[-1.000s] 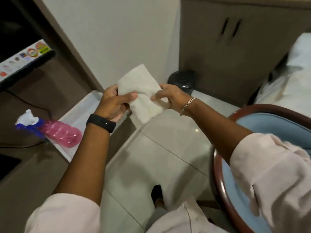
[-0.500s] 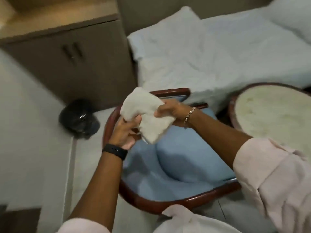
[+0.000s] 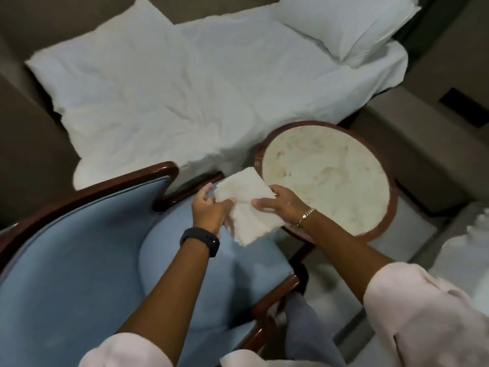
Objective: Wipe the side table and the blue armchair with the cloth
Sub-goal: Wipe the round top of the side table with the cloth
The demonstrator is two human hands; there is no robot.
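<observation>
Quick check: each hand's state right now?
Left hand: closed on the cloth.
Right hand: closed on the same cloth.

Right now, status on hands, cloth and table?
Left hand and right hand both gripping cloth, held over armchair. Side table bare, unwiped. Nothing in the way.

A folded white cloth (image 3: 248, 207) is held in the grip of both the left hand (image 3: 209, 211) and the right hand (image 3: 281, 205), above the blue armchair (image 3: 79, 255) and just beside the round counter (image 3: 328, 176). A white-sheeted bed (image 3: 185, 83) is seen behind.
</observation>
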